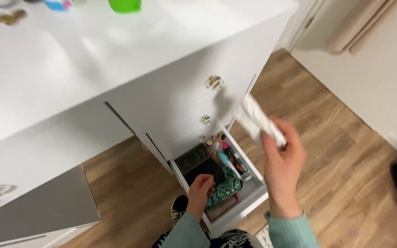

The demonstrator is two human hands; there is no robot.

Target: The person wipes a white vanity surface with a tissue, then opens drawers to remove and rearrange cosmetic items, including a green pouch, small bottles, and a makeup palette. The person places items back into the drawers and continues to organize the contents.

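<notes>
Fingers: right hand [282, 161] grips white packet [259, 120] | left hand [200, 187] in open drawer [256, 183]

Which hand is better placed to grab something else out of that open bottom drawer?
Probably the left hand: it's down inside the open drawer. The right hand is raised, holding a white packet.

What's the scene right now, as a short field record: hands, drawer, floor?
left hand: reaching into open drawer, at a black case
right hand: raised, gripping a white packet
drawer contents: green patterned pouch, small cosmetics at the back
unit: white dresser, upper drawers shut
floor: wood
</notes>
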